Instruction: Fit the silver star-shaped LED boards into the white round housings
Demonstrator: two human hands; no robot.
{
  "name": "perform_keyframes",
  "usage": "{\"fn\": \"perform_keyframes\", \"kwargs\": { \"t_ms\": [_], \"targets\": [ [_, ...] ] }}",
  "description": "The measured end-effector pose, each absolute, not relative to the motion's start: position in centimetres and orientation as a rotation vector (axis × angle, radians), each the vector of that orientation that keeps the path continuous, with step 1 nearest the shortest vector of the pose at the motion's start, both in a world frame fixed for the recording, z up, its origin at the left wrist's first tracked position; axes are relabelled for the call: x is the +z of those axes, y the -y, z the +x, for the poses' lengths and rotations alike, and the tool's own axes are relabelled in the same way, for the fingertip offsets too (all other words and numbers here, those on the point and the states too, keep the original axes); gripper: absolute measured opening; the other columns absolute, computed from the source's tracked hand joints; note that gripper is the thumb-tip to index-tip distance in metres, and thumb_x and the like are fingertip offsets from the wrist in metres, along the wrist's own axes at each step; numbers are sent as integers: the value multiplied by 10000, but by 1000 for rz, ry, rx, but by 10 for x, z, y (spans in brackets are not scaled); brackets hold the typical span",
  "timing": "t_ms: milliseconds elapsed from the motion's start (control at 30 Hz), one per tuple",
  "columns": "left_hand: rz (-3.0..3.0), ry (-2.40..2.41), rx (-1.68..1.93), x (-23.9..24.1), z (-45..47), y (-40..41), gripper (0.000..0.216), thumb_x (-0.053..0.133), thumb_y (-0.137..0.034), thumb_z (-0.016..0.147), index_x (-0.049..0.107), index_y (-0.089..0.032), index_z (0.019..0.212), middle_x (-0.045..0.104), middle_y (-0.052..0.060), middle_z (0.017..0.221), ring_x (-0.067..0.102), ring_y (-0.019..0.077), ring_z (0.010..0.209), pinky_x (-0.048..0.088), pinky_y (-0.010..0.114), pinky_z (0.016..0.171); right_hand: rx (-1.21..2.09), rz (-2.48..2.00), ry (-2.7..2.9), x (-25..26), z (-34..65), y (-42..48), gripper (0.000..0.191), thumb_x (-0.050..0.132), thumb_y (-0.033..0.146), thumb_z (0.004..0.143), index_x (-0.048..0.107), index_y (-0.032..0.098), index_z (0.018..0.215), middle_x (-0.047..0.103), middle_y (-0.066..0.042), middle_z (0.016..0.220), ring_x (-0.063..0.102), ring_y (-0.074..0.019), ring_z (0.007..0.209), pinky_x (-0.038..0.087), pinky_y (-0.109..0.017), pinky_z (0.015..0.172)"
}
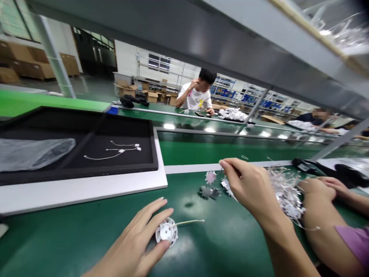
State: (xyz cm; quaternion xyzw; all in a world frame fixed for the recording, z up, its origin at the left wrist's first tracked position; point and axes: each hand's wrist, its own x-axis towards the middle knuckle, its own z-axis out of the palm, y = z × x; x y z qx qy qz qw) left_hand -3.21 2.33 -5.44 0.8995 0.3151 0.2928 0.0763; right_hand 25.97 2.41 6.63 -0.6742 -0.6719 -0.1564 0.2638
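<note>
My left hand (138,238) rests low on the green table, its fingers curled round a small white round fan part (166,231) with a thin wire trailing right. My right hand (245,182) is raised a little further out, fingers pinched on a thin wire from a pile of white wired parts (285,192). Two small fan parts (210,184) lie on the table just left of that hand.
A black tray (121,163) on a white board at left holds three white wired pieces and a clear plastic bag (31,152). A co-worker's forearm and hand (319,207) lie at right. Across the conveyor (201,148) sit other people.
</note>
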Motion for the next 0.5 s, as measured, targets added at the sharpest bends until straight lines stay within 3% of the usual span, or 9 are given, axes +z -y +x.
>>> {"fn": "perform_keyframes", "kwargs": {
  "t_ms": [100, 267, 400, 500],
  "targets": [
    [2425, -1091, 823, -50, -32, -19, 508, 519, -461, 1036, 414, -348, 1520, 468, 48, 1587, 546, 262, 1377, 583, 361, 994, -173, -1407, 1911, 54, 233, -36, 285, 494, 301, 986, 745, 245, 862, 768, -32, 712, 718, -206, 603, 499, -293, 562],
    [2075, -1132, 860, -48, -33, -20, 535, 509, -456, 1033, 375, -360, 1542, 374, 20, 1645, 423, 264, 1474, 651, 262, 859, 126, -1184, 1878, 29, 209, -53, 243, 533, 226, 977, 763, 207, 1053, 784, -26, 767, 747, -182, 667, 595, -285, 650],
    [2055, -1181, 804, -48, -36, -24, 572, 519, -489, 1026, 354, -339, 1552, 444, 34, 1604, 466, 265, 1445, 551, 396, 1079, 456, -1131, 1698, 11, 205, -51, 176, 591, 227, 964, 757, 206, 1020, 777, -15, 742, 746, -157, 654, 612, -248, 617],
    [2033, -1220, 822, -49, -37, -25, 606, 539, -519, 1021, 333, -343, 1563, 457, 40, 1596, 475, 261, 1438, 496, 425, 1130, 700, -1012, 1550, 4, 202, -44, 130, 635, 242, 979, 754, 232, 1030, 792, 1, 775, 760, -133, 700, 624, -213, 658]
  ]
}}
